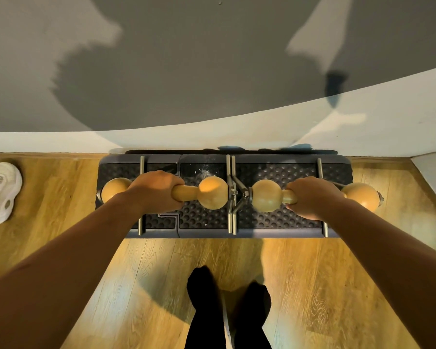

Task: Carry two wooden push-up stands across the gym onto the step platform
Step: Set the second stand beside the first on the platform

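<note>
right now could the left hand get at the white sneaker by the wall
Probably not as things stand: the left hand grips its push-up stand over the step platform. The white sneaker lies well off to the left on open floor.

The step platform (335,170) lies on the floor (161,273), its far edge against the wall (212,71). Two push-up stands sit side by side over it, end to end: the left stand (212,192) under the left hand (156,191), the right stand (266,199) under the right hand (312,197), their inner ends nearly touching at the middle. A shoe (0,192) lies on the floor well left of the platform. The person's feet (227,298) stand just before it.
</note>
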